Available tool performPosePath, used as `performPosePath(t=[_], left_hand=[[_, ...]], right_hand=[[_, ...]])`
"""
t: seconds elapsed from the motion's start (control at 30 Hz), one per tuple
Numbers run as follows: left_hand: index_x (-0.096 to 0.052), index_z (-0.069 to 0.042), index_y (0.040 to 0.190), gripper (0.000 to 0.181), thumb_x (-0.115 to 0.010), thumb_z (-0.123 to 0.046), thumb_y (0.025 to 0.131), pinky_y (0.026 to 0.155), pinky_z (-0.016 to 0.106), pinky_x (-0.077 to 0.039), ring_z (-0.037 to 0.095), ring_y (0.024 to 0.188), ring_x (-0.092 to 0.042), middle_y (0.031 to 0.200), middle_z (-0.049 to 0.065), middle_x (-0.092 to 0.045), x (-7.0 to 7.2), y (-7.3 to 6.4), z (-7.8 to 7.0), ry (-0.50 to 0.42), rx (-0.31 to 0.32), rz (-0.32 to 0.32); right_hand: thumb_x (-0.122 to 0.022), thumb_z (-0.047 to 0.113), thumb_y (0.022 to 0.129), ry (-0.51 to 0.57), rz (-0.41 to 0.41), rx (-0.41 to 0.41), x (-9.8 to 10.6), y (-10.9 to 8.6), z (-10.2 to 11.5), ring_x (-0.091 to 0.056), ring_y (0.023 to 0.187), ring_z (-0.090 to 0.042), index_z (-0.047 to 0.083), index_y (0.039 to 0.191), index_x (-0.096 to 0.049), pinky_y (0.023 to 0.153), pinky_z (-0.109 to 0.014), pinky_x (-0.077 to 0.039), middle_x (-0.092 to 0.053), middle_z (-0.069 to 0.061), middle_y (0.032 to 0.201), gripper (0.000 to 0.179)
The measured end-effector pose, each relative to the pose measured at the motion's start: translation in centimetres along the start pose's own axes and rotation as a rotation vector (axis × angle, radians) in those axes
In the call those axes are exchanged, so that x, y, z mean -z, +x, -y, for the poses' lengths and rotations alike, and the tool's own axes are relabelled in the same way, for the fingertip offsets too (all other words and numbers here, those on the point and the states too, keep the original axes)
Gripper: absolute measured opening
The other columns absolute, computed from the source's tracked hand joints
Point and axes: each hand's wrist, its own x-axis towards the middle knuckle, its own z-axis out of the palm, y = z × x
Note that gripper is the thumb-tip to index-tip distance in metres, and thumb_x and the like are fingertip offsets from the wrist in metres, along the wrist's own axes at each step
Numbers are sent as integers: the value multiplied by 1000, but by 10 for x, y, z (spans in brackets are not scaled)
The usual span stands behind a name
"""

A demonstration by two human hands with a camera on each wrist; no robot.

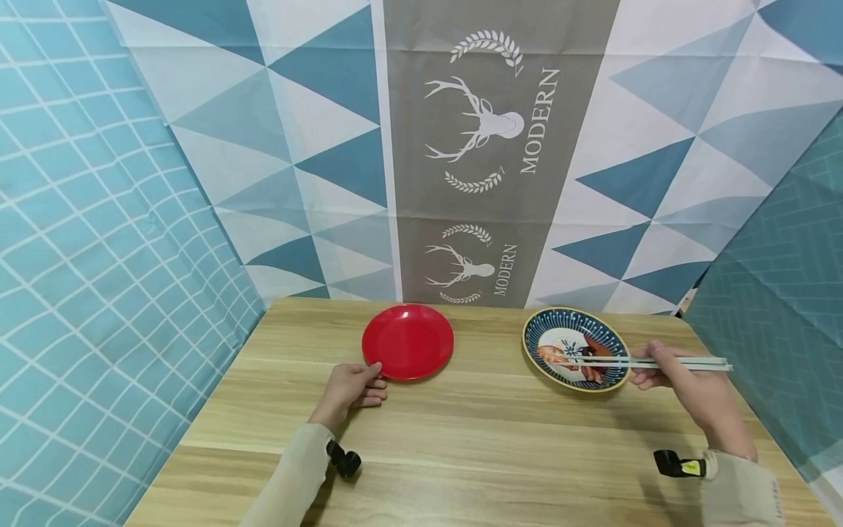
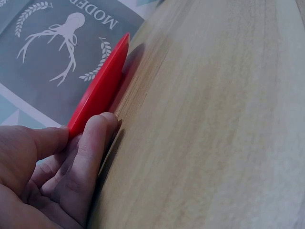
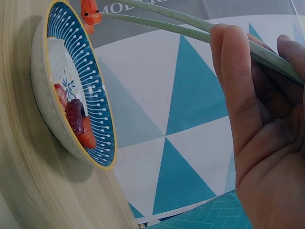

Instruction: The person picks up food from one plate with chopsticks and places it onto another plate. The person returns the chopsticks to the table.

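Note:
A round red plate [image 1: 408, 342] is at the back of the table, its near-left rim pinched between the thumb and fingers of my left hand [image 1: 350, 389]. In the left wrist view, the plate [image 2: 97, 93] is seen edge-on close over the wood. My right hand [image 1: 685, 388] holds a pair of pale green chopsticks [image 1: 691, 361], their tips pointing left over a patterned oval dish [image 1: 622, 344]. At the tips is an orange-red food piece [image 3: 90, 13], raised above the dish in the right wrist view. Inside the dish lie several red and dark food pieces [image 3: 76, 117].
The wood-grain table [image 1: 461, 446] meets a patterned backdrop [image 1: 329, 146] just behind both dishes. A light-blue grid sheet [image 1: 99, 241] hangs on the left and a teal sheet [image 1: 784, 271] on the right.

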Motion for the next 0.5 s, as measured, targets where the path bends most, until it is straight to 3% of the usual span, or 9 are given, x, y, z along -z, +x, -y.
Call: performPosePath(t=[0.33,0.5], left_hand=[[-73,7,104,35,-67,-27,102,67,33,-65,20,68,-76,82,11,-75,0,-1,-1,-5,3,-3],[-72,8,104,35,-66,-27,102,67,33,-65,20,68,-76,82,12,-75,1,-3,-2,-5,-5,2]], right_hand=[[-43,19,112,-167,26,-91,5,-3,11,-75,78,-15,5,112,-73,68,-29,-63,-78,0,92,34],[-41,21,113,-206,46,-93,5,-3,15,-74,76,-15,-3,112,-71,67,-29,-63,-77,-1,89,38]])
